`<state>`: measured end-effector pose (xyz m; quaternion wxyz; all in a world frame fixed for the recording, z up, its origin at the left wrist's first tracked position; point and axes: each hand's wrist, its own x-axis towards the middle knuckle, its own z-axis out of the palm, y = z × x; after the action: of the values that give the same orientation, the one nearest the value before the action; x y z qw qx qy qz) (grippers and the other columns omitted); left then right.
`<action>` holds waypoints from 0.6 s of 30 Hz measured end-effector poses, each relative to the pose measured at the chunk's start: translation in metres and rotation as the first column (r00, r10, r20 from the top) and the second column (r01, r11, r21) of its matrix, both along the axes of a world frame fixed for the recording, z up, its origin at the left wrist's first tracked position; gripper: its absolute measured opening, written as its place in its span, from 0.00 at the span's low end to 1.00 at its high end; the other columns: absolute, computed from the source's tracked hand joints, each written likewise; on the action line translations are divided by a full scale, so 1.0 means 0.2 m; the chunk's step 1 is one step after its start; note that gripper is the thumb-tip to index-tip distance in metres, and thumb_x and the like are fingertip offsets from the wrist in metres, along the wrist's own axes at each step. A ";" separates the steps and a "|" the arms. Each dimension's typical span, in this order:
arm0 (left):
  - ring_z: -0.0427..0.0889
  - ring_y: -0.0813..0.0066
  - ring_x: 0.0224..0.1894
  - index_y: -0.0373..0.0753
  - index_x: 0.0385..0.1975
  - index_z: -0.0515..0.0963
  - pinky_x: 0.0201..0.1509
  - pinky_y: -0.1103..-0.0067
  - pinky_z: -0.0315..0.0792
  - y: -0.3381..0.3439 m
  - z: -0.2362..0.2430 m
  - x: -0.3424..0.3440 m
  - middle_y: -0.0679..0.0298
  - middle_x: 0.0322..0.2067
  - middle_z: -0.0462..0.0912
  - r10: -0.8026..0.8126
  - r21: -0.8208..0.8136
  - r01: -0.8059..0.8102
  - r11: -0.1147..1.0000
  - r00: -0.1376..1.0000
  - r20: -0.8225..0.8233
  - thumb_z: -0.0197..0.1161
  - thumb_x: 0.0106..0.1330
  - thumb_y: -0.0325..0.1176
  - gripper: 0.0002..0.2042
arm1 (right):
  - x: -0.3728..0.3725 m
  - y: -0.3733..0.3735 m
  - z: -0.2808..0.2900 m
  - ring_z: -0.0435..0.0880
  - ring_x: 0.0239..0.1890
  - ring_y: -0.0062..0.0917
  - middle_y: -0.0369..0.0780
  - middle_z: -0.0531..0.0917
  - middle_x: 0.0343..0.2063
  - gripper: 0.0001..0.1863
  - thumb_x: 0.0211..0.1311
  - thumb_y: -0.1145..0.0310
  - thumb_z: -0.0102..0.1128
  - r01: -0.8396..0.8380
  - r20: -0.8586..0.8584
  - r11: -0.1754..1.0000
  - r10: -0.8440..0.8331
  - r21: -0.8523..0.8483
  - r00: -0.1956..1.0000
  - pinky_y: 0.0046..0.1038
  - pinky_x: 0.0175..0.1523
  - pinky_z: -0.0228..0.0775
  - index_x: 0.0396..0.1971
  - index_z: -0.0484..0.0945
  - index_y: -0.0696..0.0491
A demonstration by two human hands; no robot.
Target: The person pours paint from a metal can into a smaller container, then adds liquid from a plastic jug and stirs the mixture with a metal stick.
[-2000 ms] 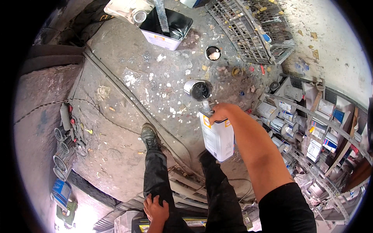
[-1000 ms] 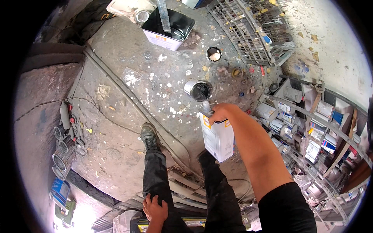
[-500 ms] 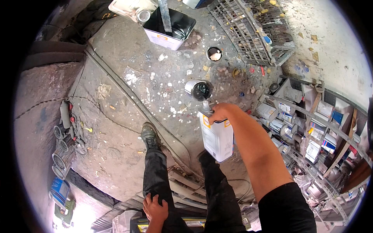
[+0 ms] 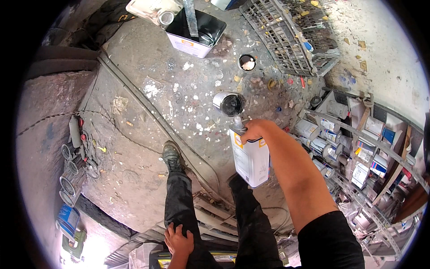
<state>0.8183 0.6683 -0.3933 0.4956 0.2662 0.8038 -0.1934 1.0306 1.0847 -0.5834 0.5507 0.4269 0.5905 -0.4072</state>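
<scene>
My right hand (image 4: 254, 130) is closed around the top of a white rectangular metal can (image 4: 250, 162) with an orange label mark. The can leans with its pale spout (image 4: 238, 121) at the lip of an open round tin (image 4: 220, 101), whose inside is dark and glossy. Whether liquid leaves the spout is hard to make out. On my left thigh lies my left hand (image 4: 180, 241), fingers spread and holding nothing. Beyond the round tin stands a smaller tin (image 4: 247, 62) with something pale inside.
A cut-open rectangular tin (image 4: 188, 48), dark inside with a flat stick (image 4: 190, 20), stands at the far side. A grey plastic crate (image 4: 284, 42) leans by the wall. Shelves of paint cans (image 4: 331, 134) line the right. A long pipe (image 4: 143, 101) crosses the stained floor.
The dark surface inside the round tin looks slightly greyer. Both hands and the rectangular can stay practically in place.
</scene>
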 end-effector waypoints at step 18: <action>0.63 0.50 0.62 0.41 0.47 0.79 0.65 0.58 0.60 0.00 0.00 0.01 0.53 0.60 0.67 -0.014 0.026 0.014 1.000 1.000 -0.013 0.60 0.57 0.42 0.20 | -0.01 0.01 0.02 0.87 0.34 0.36 0.49 0.84 0.40 0.34 0.39 0.50 0.68 0.039 0.006 0.999 -0.039 -0.028 0.999 0.35 0.38 0.80 0.41 0.81 0.64</action>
<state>0.8196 0.6688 -0.3935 0.4857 0.2771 0.8074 -0.1882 1.0287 1.0870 -0.5790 0.5504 0.4318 0.5746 -0.4248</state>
